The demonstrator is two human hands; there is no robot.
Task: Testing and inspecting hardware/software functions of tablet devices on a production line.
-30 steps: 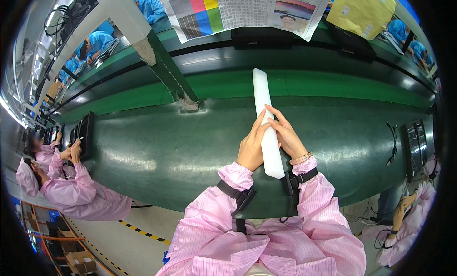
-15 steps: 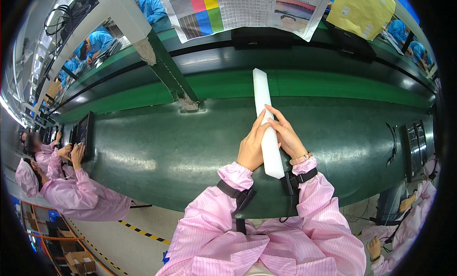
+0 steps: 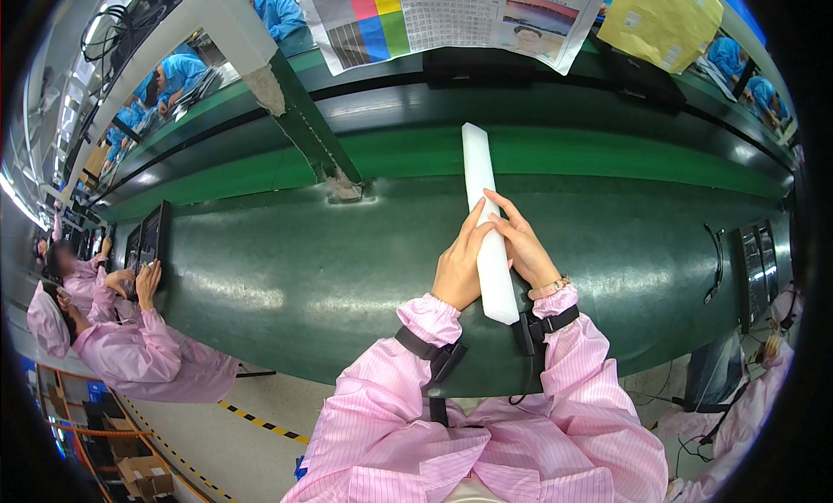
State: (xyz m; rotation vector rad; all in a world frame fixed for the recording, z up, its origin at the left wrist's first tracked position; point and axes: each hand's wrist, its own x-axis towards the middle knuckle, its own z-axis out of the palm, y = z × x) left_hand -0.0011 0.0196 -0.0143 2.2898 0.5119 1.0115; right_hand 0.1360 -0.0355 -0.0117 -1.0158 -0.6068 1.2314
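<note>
A long white bar [image 3: 475, 160], foam-like in look, points away from me over the green work table, its near end close to my wrists. My left hand [image 3: 458, 264] grips its left side about midway, fingertips lying along the top. From the right, my right hand [image 3: 526, 249] closes on the same stretch, its fingers over the upper face and nearly meeting the left ones. The undersides of both hands are hidden. Whether the bar rests on the table or hangs just above it, I cannot tell.
Dark flat units [image 3: 152, 238] lie on the left, where co-workers in pink handle them. A short black cable [image 3: 715, 264] and a black panel [image 3: 759, 269] lie on the right. A green post [image 3: 312, 138] rises at the back; printed sheets [image 3: 451, 21] hang above.
My hands and the white bar stay practically still. On the left a co-worker's hands have shifted at the dark unit; on the right another co-worker's arm has moved.
</note>
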